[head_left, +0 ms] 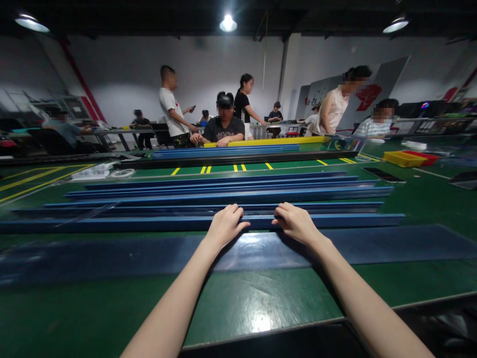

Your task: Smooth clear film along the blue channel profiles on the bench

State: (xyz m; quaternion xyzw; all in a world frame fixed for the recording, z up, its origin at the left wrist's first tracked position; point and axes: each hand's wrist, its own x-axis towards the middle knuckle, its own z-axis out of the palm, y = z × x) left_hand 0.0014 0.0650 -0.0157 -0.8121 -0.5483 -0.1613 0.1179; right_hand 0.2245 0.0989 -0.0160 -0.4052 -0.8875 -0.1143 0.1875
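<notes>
Several long blue metal channel strips lie side by side across a green table (238, 298). My left hand (224, 224) and my right hand (294, 222) both rest on the nearest blue strip (112, 224), fingers curled over its top edge, a short gap between them. A wide dark blue flat sheet (372, 243) lies just in front of that strip, under my wrists. More strips (231, 196) lie parallel behind it.
Across the table a seated person (223, 127) handles a yellow strip (268, 141) and more blue strips. Other people stand or sit behind. Yellow and red trays (404, 158) sit at far right, white parts (97, 171) at far left. The table's front edge runs near my elbows.
</notes>
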